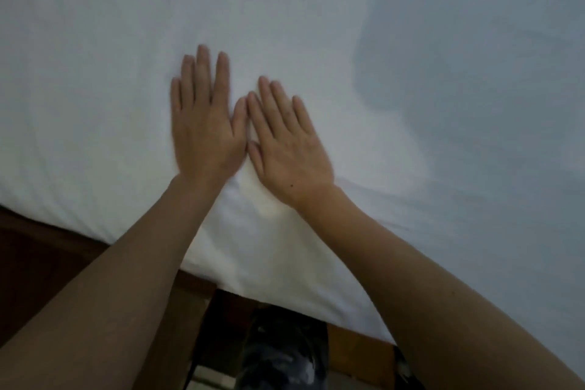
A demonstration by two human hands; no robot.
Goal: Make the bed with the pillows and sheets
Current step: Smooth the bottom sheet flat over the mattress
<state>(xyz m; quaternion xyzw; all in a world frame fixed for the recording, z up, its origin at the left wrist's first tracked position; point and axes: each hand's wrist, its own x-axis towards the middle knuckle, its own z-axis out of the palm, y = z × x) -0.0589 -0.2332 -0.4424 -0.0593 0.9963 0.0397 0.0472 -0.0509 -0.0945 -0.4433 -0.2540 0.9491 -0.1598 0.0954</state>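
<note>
A white sheet (316,9) covers the bed and fills most of the head view. My left hand (205,127) lies flat on it, palm down, fingers straight and pointing away from me. My right hand (288,146) presses flat right beside it, its fingers straight and angled up to the left; the two thumbs nearly touch. Both hands rest a little in from the sheet's near edge. A few soft creases run to the right of my right wrist. No pillows are in view.
The dark wooden bed frame (47,247) runs along the lower left under the sheet's edge. My leg in dark patterned cloth (281,355) stands at the bed's side near the bottom. A grey shadow (443,89) falls over the sheet's right part.
</note>
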